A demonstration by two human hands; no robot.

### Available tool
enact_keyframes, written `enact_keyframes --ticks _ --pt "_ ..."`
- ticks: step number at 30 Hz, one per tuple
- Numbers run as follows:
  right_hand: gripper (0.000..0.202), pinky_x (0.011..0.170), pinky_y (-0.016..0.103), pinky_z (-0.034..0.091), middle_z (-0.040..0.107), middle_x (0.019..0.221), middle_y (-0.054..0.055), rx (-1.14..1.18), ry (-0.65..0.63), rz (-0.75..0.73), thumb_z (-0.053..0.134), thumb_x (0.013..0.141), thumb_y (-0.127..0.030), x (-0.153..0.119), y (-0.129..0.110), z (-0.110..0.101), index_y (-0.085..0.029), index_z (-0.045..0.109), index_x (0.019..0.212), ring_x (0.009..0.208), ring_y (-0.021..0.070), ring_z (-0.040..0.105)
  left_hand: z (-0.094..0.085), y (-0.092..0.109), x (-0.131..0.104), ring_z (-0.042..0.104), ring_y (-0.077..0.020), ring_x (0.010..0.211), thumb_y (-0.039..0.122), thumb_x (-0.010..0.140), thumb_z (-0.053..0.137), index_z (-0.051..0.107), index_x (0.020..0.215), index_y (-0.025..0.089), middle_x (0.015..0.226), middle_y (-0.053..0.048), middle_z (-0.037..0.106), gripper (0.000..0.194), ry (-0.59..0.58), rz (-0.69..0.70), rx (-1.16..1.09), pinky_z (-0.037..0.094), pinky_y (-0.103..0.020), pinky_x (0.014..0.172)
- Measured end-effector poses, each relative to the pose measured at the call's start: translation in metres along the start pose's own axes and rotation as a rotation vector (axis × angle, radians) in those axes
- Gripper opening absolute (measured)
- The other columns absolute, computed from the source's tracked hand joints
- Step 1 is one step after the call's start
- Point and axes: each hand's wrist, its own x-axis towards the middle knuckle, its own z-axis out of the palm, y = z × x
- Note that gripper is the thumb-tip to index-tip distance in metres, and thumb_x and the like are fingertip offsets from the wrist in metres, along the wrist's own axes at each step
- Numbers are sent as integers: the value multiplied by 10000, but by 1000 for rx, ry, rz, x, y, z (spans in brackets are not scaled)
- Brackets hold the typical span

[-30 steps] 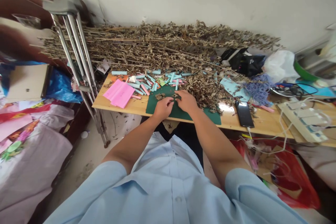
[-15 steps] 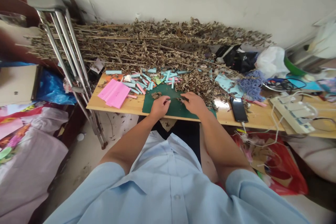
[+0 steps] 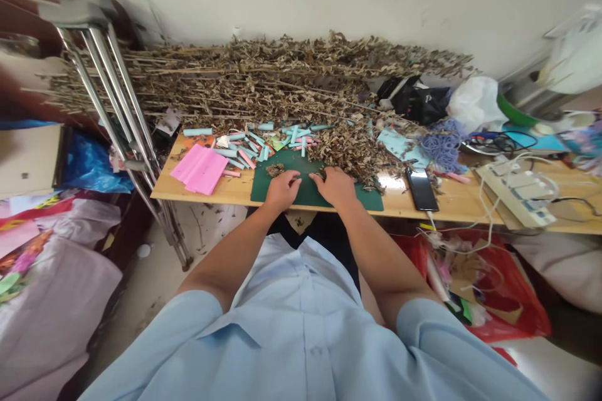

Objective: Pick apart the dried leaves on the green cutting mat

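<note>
My left hand [image 3: 283,190] rests low over the green mat [image 3: 305,166], its fingers curled and the thumb drawn in; whatever they pinch is too small to make out. Just beyond its knuckles lies a little clump of crumbled dried leaves [image 3: 275,169]. Across a narrow gap, my right hand [image 3: 337,186] is bent at the left edge of the heaped dried leaves [image 3: 345,150]. Dark leaf bits show between its thumb and fingers, which are partly closed on them.
Pink paper sheets [image 3: 199,169] and several blue paper rolls [image 3: 230,153] lie left on the table. Long dried stalks [image 3: 211,84] line the wall. A phone [image 3: 422,189], purple yarn [image 3: 444,144] and a power strip [image 3: 515,191] sit right. Crutches [image 3: 120,100] stand left.
My right hand has shifted slightly left, toward my left hand, and further against the leaf heap. My left hand stays nearly in place. The whole view has turned slightly.
</note>
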Motion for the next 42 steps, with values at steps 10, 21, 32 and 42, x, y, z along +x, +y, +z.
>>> enact_keyframes --ticks 10,21,32,42 --pt "277 903 366 495 681 1049 90 332 96 -196 563 834 -164 7 13 27 -202 666 1089 954 236 643 2 -3 0 667 -176 859 271 881 597 679 1103 185 925 -53 715 251 -28 21 67 520 -290 836" --pt "320 866 350 532 699 987 71 715 238 -138 582 847 -288 -2 -8 42 -193 616 1151 881 202 663 10 8 26 660 -175 888 146 837 619 678 1163 173 1001 -64 715 332 -98 1 -88 535 -317 876" --pt "161 875 350 522 692 989 71 621 165 -203 523 879 -252 -10 -14 39 -208 649 968 915 200 645 19 -11 17 673 -175 874 200 816 680 709 1078 163 952 -66 721 266 -77 -65 -220 555 -332 858" --pt "208 970 397 508 693 1078 69 767 178 -327 505 907 -229 -10 -9 36 -228 703 969 1039 195 644 15 -9 17 659 -135 772 163 805 663 694 1025 142 860 -42 706 223 -105 -102 -372 562 -279 766"
